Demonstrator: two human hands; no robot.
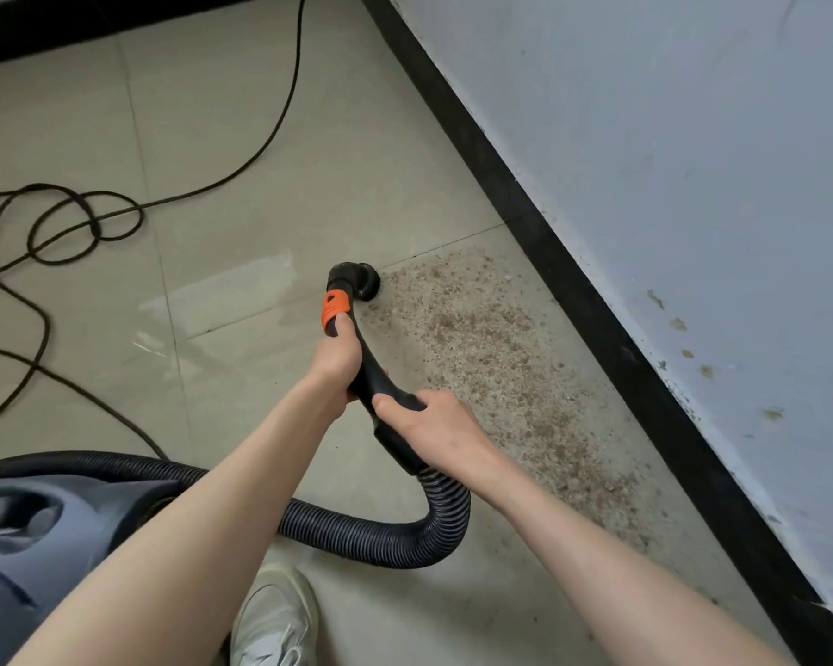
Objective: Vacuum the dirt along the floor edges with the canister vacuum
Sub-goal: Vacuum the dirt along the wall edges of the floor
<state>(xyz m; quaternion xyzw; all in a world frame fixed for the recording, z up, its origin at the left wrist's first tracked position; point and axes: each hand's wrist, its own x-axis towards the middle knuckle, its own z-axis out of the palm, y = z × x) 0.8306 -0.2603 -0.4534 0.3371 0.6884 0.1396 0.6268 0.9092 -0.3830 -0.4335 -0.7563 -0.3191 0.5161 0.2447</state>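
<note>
- My left hand (337,358) curls tight round the smooth black plastic handle (373,377), thumb stretched up to touch the ribbed orange collar (335,307).
- My right hand (429,425) wraps the same handle lower down, nearer me, fingers closed round the thick end just above where the hose joins.
- The handle is one curved rigid tube; at its far tip sits one small round black brush nozzle (357,276), pressed to the floor at the left edge of the dirt.
- One corrugated black hose (381,540), ridged and flexible, loops from the handle down near me and back left to the canister vacuum (30,531), a dark grey-blue moulded body with rounded recesses on top, at the near left.
- The dirt (496,358) is one long gritty patch of sandy brown grains, spread along the right side of the floor beside the baseboard (549,242), thinner at its near end.
- The floor (222,137) is glossy pale beige tile with thin grout lines; a faint shiny streak lies left of the nozzle.
- The baseboard is one matte black strip running diagonally from far to near right; above it one grey-white painted wall (669,137), scuffed, with a few brownish marks.
- One thin black power cord (83,218) lies in loose loops on the far left tiles.
- One white laced sneaker (275,617) shows at the near edge, between my forearms.
</note>
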